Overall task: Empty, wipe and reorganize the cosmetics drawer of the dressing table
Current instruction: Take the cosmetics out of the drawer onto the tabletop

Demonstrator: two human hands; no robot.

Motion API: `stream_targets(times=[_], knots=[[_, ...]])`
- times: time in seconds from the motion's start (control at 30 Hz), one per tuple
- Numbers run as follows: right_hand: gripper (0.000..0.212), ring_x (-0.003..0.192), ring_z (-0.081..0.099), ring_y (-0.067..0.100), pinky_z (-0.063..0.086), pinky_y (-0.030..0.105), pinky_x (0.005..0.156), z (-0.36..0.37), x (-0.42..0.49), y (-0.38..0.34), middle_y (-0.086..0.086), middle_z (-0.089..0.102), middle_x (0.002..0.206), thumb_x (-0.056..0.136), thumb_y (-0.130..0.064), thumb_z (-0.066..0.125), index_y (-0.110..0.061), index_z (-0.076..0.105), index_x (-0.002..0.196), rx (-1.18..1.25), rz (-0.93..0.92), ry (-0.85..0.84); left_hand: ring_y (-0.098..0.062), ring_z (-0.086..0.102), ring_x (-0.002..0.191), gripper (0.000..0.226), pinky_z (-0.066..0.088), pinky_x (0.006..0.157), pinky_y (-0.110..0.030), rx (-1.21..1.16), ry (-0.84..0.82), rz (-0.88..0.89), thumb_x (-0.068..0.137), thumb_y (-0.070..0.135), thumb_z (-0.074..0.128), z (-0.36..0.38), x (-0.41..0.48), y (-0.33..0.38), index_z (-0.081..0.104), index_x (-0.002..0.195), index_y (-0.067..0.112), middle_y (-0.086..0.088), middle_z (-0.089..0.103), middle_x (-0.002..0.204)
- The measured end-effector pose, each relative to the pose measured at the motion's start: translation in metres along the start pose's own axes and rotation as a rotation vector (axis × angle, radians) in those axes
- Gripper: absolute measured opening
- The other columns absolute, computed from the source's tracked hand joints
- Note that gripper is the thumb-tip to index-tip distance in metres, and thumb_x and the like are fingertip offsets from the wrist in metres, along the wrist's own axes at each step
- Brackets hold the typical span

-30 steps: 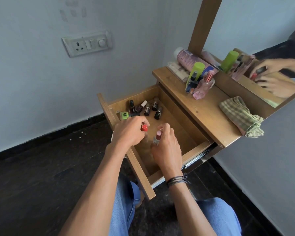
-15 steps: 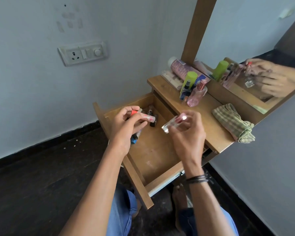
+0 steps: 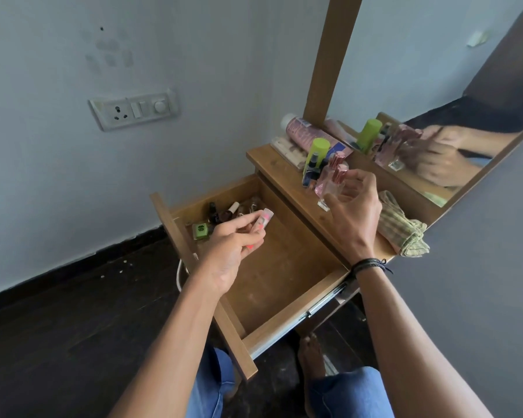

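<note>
Emptying step, drawer (image 3: 175, 233) pulled out and mostly bare. The left hand (image 3: 234, 239) hangs over the drawer and pinches a small pink bottle (image 3: 264, 217) between thumb and fingertips. The bottle lies roughly level, with its pale end poking out past the fingers. Just beyond that hand, in the drawer's far corner, is a cluster of nail polish bottles (image 3: 224, 211), with a green pot (image 3: 200, 231) beside them.

The right hand (image 3: 355, 206) is up over the surface (image 3: 287, 179), fingers spread and loosely curved round a small clear bottle (image 3: 329, 194). The bottle's base looks to be on or just above the wood. Whether the grip is on or already released I cannot tell (motion blur there). Touching or just beside that bottle is a pink perfume bottle (image 3: 322, 182), and behind it a lime-capped spray (image 3: 318, 149). A checked cloth (image 3: 402, 227) lies just past the right wrist — likely the wipe for later.

Handling: these bottles look like glass — light, rigid, smooth, breakable, and tippy on narrow bases. Best taken round the body rather than the cap, and set down upright, not dropped. The corner cluster is packed tight, so it probably needs picking out one or two at a time. Wiping and reorganizing are not yet started.
</note>
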State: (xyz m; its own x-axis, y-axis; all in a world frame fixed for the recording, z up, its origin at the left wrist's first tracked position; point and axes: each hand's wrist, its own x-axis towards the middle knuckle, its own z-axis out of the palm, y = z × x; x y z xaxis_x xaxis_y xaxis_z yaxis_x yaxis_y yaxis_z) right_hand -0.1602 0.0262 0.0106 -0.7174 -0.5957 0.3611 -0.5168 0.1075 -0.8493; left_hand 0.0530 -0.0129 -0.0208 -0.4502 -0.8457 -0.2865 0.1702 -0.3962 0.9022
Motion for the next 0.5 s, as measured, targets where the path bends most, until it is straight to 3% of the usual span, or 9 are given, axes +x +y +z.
stream_targets(times=[0.17, 0.27, 0.37, 0.5], knots=[[0.051, 0.091, 0.067, 0.007, 0.059, 0.038, 0.083, 0.006, -0.001, 0.015, -0.016, 0.065, 0.1, 0.078, -0.013, 0.083, -0.021, 0.054, 0.119, 0.028, 0.001, 0.005, -0.013, 0.062, 0.122, 0.033, 0.043, 0.113, -0.041, 0.084, -0.033, 0.027, 0.093, 0.006, 0.069, -0.003, 0.004, -0.004, 0.079, 0.098, 0.037, 0.011, 0.074, 0.115], [0.05, 0.09, 0.067, 0.008, 0.059, 0.036, 0.084, 0.007, -0.001, 0.018, -0.015, 0.066, 0.098, 0.077, -0.012, 0.084, -0.022, 0.054, 0.117, 0.045, 0.01, 0.025, -0.009, 0.057, 0.124, 0.017, 0.038, 0.116, -0.04, 0.192, 0.044, 0.058, 0.094, 0.027, 0.07, -0.002, 0.006, -0.003, 0.076, 0.107, 0.036, 0.009, 0.071, 0.119], [0.048, 0.089, 0.067, 0.007, 0.058, 0.039, 0.086, 0.009, 0.0, 0.02, -0.015, 0.066, 0.097, 0.077, -0.011, 0.083, -0.026, 0.053, 0.112, 0.019, 0.008, 0.033, -0.01, 0.056, 0.125, 0.019, 0.039, 0.115, -0.041, 0.264, 0.099, 0.133, 0.096, 0.041, 0.065, 0.002, 0.015, 0.005, 0.072, 0.113, 0.037, 0.002, 0.065, 0.129], [0.05, 0.088, 0.065, 0.004, 0.058, 0.038, 0.085, 0.009, 0.001, 0.023, -0.016, 0.066, 0.096, 0.076, -0.01, 0.083, -0.03, 0.052, 0.11, 0.006, 0.03, 0.01, -0.009, 0.061, 0.117, 0.02, 0.046, 0.109, -0.043, 0.334, 0.114, 0.242, 0.1, 0.029, 0.063, 0.018, 0.043, 0.026, 0.067, 0.118, 0.035, 0.006, 0.068, 0.119]])
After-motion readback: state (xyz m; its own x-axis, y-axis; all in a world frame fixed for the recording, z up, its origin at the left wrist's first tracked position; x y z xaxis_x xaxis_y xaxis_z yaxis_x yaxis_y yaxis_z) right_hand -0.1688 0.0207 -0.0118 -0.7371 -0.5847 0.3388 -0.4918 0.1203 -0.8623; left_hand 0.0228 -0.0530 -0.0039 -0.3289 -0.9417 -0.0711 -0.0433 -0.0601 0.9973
